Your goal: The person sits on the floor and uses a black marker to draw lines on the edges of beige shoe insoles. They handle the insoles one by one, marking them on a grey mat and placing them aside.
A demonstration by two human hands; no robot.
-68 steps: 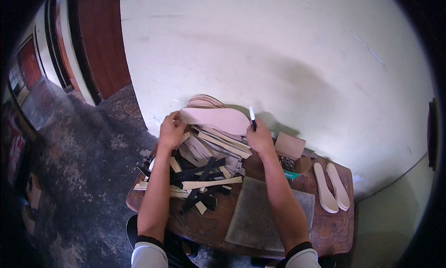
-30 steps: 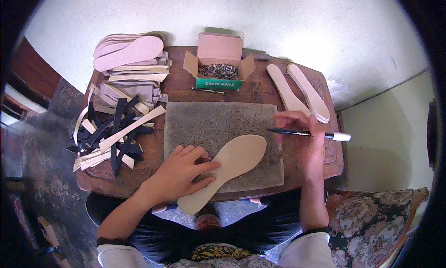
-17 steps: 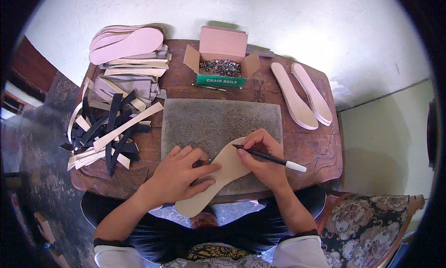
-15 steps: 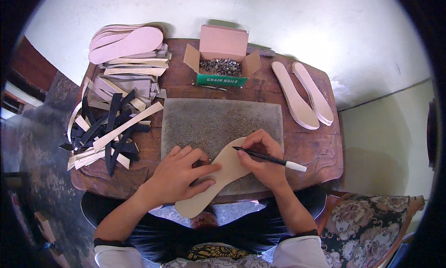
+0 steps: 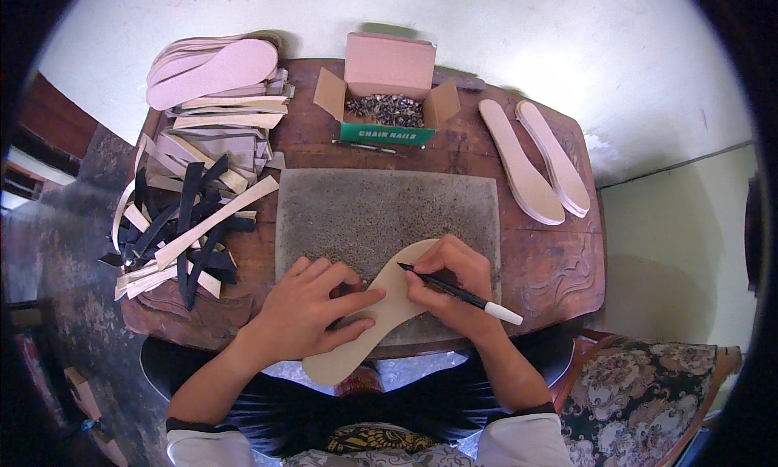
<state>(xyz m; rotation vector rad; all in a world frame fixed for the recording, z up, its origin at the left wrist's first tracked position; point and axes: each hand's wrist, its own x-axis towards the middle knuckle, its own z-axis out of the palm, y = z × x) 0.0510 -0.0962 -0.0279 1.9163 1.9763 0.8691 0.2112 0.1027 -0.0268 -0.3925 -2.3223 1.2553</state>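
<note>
A tan sole-shaped insole [image 5: 385,313] lies on a grey mat [image 5: 381,212] on the wooden table [image 5: 551,256], its heel end hanging over the near edge. My left hand [image 5: 312,309] presses flat on the insole's middle, fingers spread. My right hand [image 5: 450,285] grips a black pen with a white cap [image 5: 462,293], its tip touching the insole near the toe end.
A pile of pink insoles [image 5: 215,66] and tan and black strips [image 5: 182,224] fills the table's left side. An open cardboard box of small nails [image 5: 387,109] stands at the back. Two pink insoles [image 5: 535,159] lie at right. A patterned cushion [image 5: 648,386] sits lower right.
Earlier both hands were at the insole pile. One insole then came onto the mat; my left hand pins it and my right hand brought the pen down to it.
</note>
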